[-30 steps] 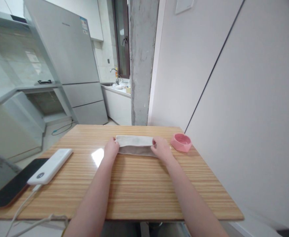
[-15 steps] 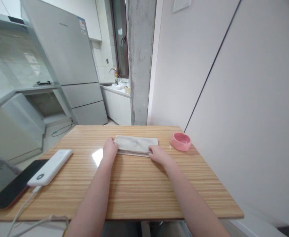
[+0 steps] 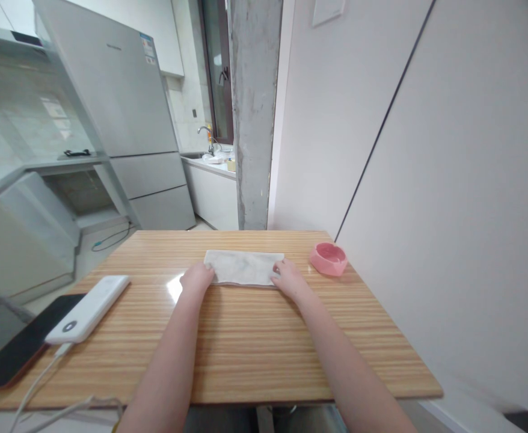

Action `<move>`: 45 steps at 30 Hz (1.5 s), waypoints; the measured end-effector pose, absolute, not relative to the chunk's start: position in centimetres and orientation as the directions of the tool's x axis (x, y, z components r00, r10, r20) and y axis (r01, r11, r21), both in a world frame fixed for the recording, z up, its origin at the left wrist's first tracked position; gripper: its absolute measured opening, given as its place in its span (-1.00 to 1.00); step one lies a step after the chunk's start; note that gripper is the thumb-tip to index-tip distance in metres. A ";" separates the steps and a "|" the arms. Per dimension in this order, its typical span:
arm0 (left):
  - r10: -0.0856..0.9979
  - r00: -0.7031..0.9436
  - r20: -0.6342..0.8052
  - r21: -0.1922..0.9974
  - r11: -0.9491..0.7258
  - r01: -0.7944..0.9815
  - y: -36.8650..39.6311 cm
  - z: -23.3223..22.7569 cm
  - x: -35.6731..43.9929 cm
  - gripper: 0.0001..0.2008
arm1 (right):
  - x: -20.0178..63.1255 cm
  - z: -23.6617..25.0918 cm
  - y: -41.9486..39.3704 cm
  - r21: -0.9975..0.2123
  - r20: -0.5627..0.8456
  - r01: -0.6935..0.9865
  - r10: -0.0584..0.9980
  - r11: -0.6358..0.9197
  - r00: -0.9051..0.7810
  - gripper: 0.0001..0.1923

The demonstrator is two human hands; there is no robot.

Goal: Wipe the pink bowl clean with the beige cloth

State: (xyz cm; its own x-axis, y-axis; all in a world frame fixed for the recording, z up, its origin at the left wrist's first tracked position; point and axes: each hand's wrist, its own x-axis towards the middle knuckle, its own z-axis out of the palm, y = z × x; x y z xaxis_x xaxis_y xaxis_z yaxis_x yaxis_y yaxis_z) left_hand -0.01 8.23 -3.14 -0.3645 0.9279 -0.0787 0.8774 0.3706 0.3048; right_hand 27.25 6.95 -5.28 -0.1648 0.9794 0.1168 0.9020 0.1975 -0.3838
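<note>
Head view: folded cloth (image 3: 245, 267), pale grey-white, soft woven look with faint mottling, lies flat as a long rectangle on the far middle of the tabletop (image 3: 246, 343). Left hand (image 3: 196, 279) rests on the cloth's near left corner, fingers curled down onto the fabric; right hand (image 3: 287, 279) rests on the near right corner, fingers likewise bent and pressing the edge. Neither hand lifts the cloth; both lie on it, palms down.

Just right of the cloth, apart from it: pink dish (image 3: 328, 259), round, shallow, smooth and glossy. At the left edge: white power bank (image 3: 88, 308), slab-shaped with rounded corners, a white cable (image 3: 38, 385) running from its near end over the edge. Beside it, a black phone (image 3: 15, 349), flat, glossy.

Tabletop is wood-grain laminate, light brown with fine lengthwise stripes, shiny, with a bright glare spot near the left hand. It stands against a smooth pale wall (image 3: 448, 180) on the right. Beyond: rough concrete pillar (image 3: 252, 114), silver refrigerator (image 3: 124, 114), white counter with a faucet (image 3: 206, 133).
</note>
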 end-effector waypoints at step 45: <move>0.895 0.416 0.161 0.678 -0.407 0.612 6.9 -4.3 7.8 -0.77 | 23.6 -3.3 2.6 -0.358 0.062 0.900 0.968 0.249 -0.244 -0.78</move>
